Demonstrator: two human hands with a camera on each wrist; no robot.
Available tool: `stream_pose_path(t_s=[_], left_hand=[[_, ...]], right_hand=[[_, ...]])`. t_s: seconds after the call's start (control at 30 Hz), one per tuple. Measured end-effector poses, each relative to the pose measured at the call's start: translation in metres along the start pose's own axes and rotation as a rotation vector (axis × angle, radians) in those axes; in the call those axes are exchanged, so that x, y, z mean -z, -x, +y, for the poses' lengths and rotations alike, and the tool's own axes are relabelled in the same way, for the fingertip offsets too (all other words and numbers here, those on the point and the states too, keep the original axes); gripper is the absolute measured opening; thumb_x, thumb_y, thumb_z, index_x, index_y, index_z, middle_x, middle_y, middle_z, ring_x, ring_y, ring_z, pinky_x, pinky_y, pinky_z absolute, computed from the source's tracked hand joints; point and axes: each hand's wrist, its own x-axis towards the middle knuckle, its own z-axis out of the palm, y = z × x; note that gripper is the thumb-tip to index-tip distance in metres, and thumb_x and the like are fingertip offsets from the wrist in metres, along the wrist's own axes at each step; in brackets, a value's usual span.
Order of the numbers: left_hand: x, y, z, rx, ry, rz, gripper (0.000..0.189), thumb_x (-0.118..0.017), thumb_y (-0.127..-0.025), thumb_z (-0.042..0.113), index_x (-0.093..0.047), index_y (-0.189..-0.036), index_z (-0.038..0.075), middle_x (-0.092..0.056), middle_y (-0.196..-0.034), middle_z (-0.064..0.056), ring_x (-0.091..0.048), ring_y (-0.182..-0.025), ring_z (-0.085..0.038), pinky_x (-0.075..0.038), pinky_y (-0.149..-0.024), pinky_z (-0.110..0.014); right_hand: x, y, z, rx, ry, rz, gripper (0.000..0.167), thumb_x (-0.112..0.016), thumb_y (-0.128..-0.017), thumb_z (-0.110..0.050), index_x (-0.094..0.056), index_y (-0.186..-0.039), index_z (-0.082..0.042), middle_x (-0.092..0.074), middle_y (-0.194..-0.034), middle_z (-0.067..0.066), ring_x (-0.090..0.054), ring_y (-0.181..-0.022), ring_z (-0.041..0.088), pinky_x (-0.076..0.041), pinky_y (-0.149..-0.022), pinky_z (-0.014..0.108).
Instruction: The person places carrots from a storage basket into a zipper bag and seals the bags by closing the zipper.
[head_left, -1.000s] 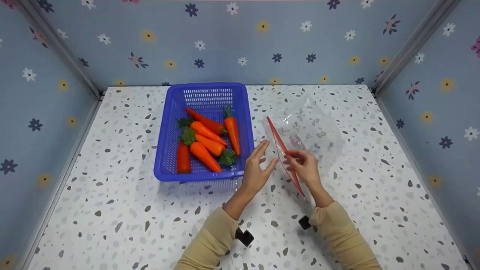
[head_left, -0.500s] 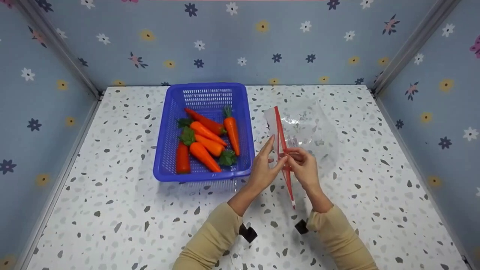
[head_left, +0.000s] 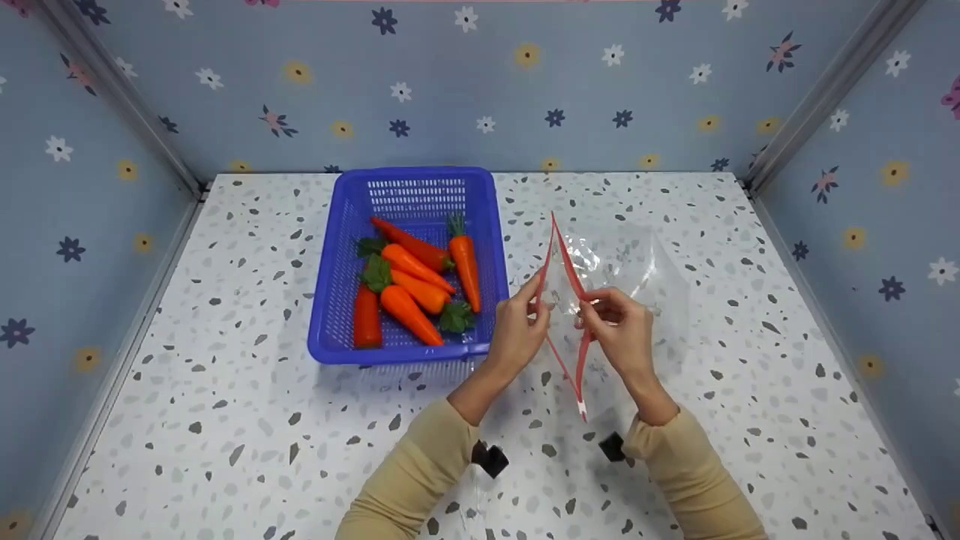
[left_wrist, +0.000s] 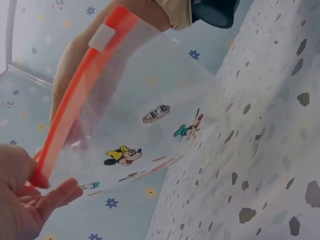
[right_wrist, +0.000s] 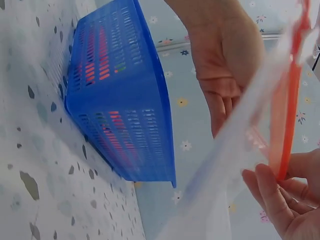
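A clear zip bag (head_left: 637, 262) with a red zip edge and a white slider (left_wrist: 102, 38) stands with its mouth spread to the left. Cartoon figures are printed on its plastic in the left wrist view. My left hand (head_left: 516, 330) pinches the left lip of the mouth between thumb and fingers. The right lip is pinched by my right hand (head_left: 624, 330), its thumb and fingertips on the red strip. Between the two hands the mouth gapes in a narrow diamond. In the right wrist view, the fingers (right_wrist: 272, 197) of the right hand close on the red edge.
Left of the hands stands a blue plastic basket (head_left: 321, 300), close to the left hand. Several toy carrots (head_left: 411, 313) with green tops and red pieces lie in it. Patterned walls (head_left: 450, 90) enclose the speckled table (head_left: 225, 420) at the back and sides.
The bag's mouth has gone from nearly closed to spread wide. My left hand, first beside the strip, has taken hold of the left lip; the right hand has shifted slightly right.
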Motion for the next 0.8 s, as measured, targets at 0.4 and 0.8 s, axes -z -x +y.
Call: stream_pose_path(t_s=[0.4,0.8], left_hand=[[0.018,-0.002,0.001,0.132,0.12,0.022,0.035,-0.04,-0.085,-0.011,-0.049,-0.119,-0.01,-0.062,-0.1,-0.02,-0.065,-0.07,-0.023,-0.051,-0.052,-0.024],[0.025,-0.006,-0.015,0.23,0.175,0.058,0.026,-0.045,-0.085,-0.008,-0.057,-0.108,-0.011,-0.064,-0.092,-0.019,-0.065,-0.065,-0.021,-0.05,-0.051,-0.024]], right_hand=[[0.017,-0.007,0.01,-0.022,-0.118,0.104,0.013,-0.057,-0.08,0.008,-0.064,-0.09,0.012,-0.054,-0.062,0.023,-0.053,-0.04,0.019,-0.046,-0.039,0.025],[0.04,-0.023,0.111,-0.163,-0.472,0.139,0.02,-0.066,-0.077,-0.004,-0.065,-0.093,0.009,-0.057,-0.074,0.022,-0.059,-0.054,0.026,-0.051,-0.047,0.033]])
